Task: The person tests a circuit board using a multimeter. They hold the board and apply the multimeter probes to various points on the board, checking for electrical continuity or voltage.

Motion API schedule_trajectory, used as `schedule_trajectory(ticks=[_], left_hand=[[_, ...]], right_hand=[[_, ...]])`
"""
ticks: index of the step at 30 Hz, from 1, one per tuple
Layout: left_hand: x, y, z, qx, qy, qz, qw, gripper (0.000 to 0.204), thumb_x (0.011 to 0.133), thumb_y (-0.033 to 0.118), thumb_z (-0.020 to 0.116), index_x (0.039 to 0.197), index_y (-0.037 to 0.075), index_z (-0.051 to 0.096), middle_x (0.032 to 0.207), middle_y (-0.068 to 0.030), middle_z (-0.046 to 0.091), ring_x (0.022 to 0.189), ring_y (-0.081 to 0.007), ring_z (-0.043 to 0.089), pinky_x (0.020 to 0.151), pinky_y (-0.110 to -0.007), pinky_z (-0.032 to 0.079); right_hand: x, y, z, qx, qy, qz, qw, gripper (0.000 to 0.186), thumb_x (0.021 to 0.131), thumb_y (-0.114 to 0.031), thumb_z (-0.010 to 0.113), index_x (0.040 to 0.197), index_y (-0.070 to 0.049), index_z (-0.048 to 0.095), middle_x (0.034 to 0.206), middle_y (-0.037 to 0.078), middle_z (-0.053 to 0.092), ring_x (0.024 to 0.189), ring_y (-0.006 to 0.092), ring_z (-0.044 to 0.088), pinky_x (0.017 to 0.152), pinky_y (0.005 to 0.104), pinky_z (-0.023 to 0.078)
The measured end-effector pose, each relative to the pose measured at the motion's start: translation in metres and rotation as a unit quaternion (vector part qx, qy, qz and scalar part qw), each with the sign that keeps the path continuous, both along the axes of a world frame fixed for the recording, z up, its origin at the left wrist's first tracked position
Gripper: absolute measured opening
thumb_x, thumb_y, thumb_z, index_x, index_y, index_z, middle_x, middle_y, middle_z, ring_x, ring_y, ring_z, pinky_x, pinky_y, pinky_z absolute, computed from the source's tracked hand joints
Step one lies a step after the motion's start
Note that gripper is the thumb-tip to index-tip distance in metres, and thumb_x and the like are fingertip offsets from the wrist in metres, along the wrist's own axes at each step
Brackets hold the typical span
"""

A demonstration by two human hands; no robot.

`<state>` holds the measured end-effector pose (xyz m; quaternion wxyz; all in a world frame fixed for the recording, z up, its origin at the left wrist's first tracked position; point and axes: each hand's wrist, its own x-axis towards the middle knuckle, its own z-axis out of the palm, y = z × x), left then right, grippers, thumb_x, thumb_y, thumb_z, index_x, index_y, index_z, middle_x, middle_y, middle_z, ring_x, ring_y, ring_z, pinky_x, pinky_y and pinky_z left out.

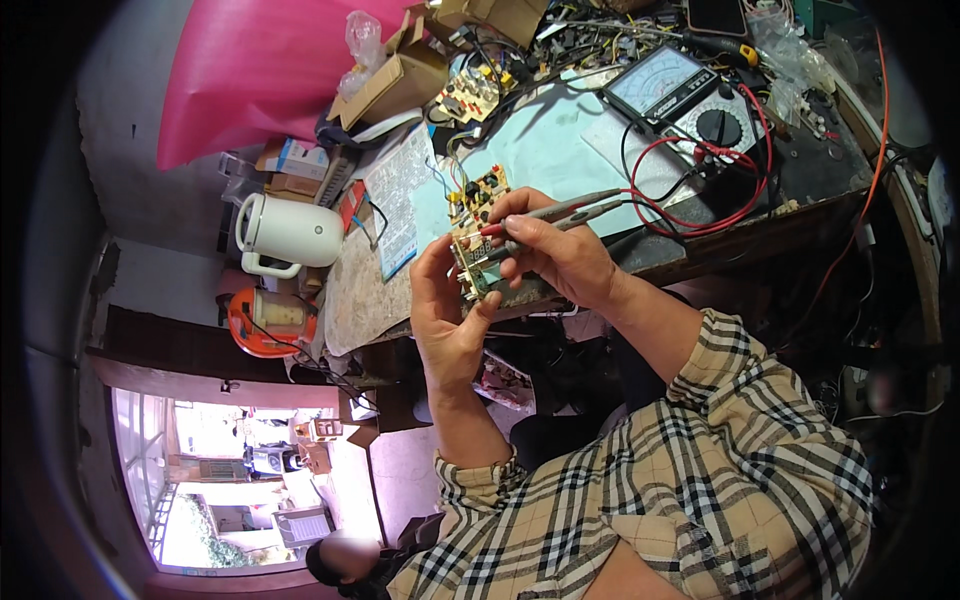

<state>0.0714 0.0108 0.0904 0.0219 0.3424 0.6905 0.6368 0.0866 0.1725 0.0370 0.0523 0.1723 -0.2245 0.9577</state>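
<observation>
Clearly, the thing in hand is a small circuit board (472, 268), well to the left of the analog multimeter (715, 125) and lower in the view, held up near the table edge. Compact and roughly rectangular, it is tilted, with tan edging, pale pin-like connectors on its left side, a greenish lower corner, and a dark strip marked with digit-shaped segments; its finer parts are too small to make out. The left hand (447, 330) has it pinched at the rim, fingers curled around the far side and thumb against the lower end. The right hand, (565, 255) between that board and the multimeter, has its thumb and fingers closed on two slim test probes (585, 207), their tips at the board, though I cannot tell whether both touch it. Red cable (690, 232) loops just below the multimeter. Left of the meter, past a pale blue-green sheet (545, 140), lies a larger tan board (478, 195) with black and yellow components; farther left stands a white kettle-like jug (295, 230).
</observation>
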Motion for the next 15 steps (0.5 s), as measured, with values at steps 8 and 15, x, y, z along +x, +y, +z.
schedule_trajectory(ticks=[8,15], left_hand=[[0.002,-0.007,-0.003,0.008,-0.022,-0.001,1.000,0.074,0.079,0.005,0.079,0.141,0.001,0.038,0.133,-0.0119,0.051,0.120,-0.0220,0.053,0.102,-0.035,0.044],[-0.003,-0.008,-0.007,-0.005,0.020,-0.004,1.000,0.071,0.081,0.001,0.074,0.141,0.000,0.037,0.129,-0.0138,0.053,0.114,-0.0215,0.057,0.093,-0.034,0.053]], right_hand=[[0.001,-0.005,-0.003,0.014,0.002,-0.003,1.000,0.023,0.099,-0.019,0.054,0.115,-0.003,0.053,0.104,0.009,0.064,0.076,0.0105,0.066,0.065,0.0254,0.057],[0.001,-0.004,-0.004,0.015,0.011,-0.007,1.000,0.024,0.099,-0.020,0.054,0.116,-0.003,0.053,0.105,0.008,0.061,0.076,0.0105,0.066,0.065,0.0257,0.057]])
